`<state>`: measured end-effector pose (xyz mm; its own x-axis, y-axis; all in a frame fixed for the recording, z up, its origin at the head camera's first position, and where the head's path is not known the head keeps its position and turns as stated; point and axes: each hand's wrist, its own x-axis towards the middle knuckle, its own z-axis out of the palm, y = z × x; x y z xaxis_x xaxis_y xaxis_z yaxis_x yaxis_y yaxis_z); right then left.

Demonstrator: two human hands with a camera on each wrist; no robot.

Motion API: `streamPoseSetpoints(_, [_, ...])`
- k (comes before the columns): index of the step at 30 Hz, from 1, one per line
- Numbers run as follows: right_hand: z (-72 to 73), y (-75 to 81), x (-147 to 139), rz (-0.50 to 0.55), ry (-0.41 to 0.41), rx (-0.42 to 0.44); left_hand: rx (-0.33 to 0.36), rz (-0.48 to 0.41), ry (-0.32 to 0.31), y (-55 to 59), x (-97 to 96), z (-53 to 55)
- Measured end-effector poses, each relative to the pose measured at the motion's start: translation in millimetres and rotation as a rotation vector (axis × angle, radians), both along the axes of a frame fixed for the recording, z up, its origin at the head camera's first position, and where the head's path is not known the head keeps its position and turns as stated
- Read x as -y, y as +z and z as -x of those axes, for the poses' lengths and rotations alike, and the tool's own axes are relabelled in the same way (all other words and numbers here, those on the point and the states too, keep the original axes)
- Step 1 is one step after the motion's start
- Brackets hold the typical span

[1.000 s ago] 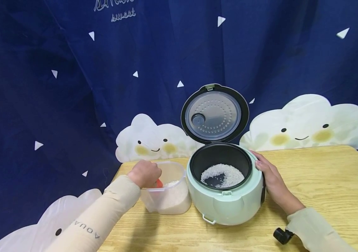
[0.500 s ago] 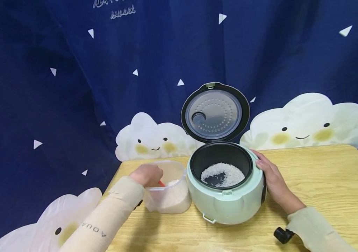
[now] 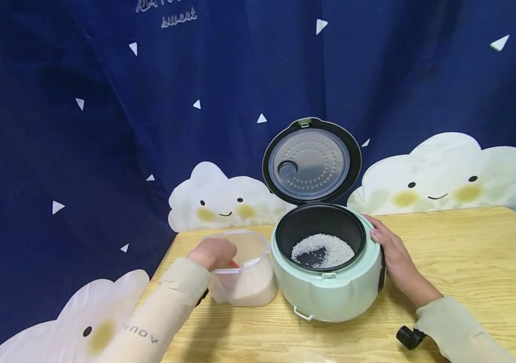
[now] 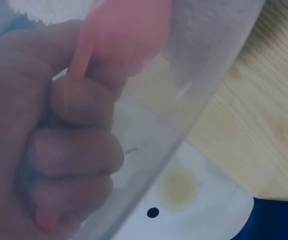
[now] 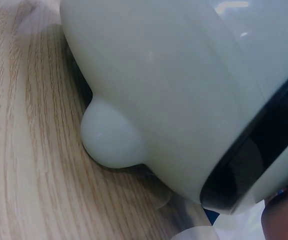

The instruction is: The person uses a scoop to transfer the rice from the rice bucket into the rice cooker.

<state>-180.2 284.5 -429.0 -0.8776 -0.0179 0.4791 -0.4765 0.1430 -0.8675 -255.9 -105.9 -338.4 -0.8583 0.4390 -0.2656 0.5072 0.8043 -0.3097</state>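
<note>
At the far left, a blue curtain (image 3: pixel 240 65) with white triangles drops behind the scene, and the first of its 3 printed clouds (image 3: pixel 69 317) is partly covered by a cream left sleeve (image 3: pixel 167 302) with dark lettering. That sleeve ends at the left hand (image 3: pixel 212 252), which reaches over the rim into a clear container (image 3: pixel 251 243). In the left wrist view, seen through the cloudy wall, its fingers are curled tightly round the handle of a red scoop (image 4: pixel 131 37). The scoop's bowl is inside the container, beside the white rice (image 3: pixel 252 262); whether it is sunk in the grains I cannot tell. Right next to the container stands a pale green rice cooker (image 3: pixel 330 297), upright on the wooden table (image 3: pixel 457 252). Its lid (image 3: pixel 314 166) is raised at the back, and the black inner pot (image 3: pixel 330 220) holds more rice in a curved patch, with some dark bottom showing. On the cooker's other side, the right hand (image 3: pixel 396 259) lies against the body near the top, relaxed fingers touching it rather than wrapped round anything. The right wrist view shows mostly the cooker's side, with a rounded bump (image 5: pixel 114 135) low down. Farthest right, a black fitting (image 3: pixel 408 337) sits by the right sleeve (image 3: pixel 457 322).
</note>
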Motion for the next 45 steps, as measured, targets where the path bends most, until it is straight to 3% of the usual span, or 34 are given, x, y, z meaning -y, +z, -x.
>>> streamPoseSetpoints(9, [0.6, 1.1, -1.5, -0.014, -0.006, 0.012, -0.007, -0.03, 0.011, -2.7, -0.7, 2.1])
streamPoseSetpoints(24, [0.2, -1.0, -2.8, -0.015, -0.003, 0.021, -0.03, -0.008, 0.006, -2.6, -2.8, 1.8])
streamPoseSetpoints(45, [-0.3, 1.5, -1.0, -0.009, 0.015, 0.027, 0.029, -0.019, -0.004, -0.8, 1.4, 1.7])
